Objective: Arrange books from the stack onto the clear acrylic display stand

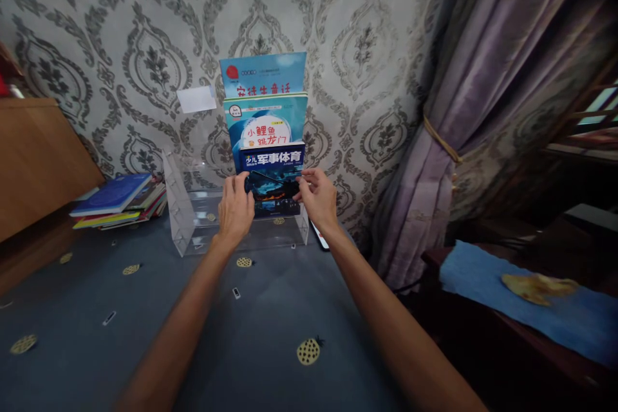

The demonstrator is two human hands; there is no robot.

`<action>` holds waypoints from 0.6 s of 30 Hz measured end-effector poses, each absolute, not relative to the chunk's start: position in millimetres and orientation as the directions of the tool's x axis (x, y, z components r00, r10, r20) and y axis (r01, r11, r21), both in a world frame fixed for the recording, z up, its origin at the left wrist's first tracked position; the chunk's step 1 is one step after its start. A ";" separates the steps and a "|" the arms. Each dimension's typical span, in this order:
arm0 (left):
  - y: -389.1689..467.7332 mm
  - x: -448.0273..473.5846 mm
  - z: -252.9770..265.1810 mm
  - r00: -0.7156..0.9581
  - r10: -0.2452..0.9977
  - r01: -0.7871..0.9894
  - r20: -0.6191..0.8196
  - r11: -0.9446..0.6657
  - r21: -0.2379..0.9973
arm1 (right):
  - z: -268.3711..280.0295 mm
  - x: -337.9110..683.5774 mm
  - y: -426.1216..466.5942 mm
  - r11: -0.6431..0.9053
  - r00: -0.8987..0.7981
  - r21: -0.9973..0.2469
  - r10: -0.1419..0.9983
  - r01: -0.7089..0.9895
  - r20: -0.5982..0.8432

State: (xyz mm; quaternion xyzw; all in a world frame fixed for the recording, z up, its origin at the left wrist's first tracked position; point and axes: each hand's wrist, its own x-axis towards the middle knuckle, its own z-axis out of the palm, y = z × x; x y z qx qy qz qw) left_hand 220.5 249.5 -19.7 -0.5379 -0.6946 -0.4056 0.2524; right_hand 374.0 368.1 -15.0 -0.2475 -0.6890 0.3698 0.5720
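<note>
A small dark blue book (273, 183) stands upright at the front of a clear acrylic stepped rack (178, 206). My left hand (235, 207) grips its left edge, fingers curled. At the right edge, the thumb and fingers of my right hand (318, 196) pinch the cover. Behind it rises a teal book (265, 119) with a white oval on the front, its lower part hidden. Farther back and higher is a light blue book (263, 72) with red lettering, also partly covered. The rack's left portion holds no books.
A stack of books and booklets (116, 199) lies left of the rack, beside a wooden cabinet (43, 154). What looks like a phone (319, 236) lies by the rack's right end. Patterned wallpaper (367, 45) backs the blue cloth surface (261, 335); a tied purple curtain (434, 174) hangs right.
</note>
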 end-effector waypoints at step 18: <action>248.1 223.0 -16.4 -0.245 0.480 0.968 0.842 0.072 0.240 | -13.1 375.6 370.3 0.629 -0.237 -0.772 0.740 -0.089 0.630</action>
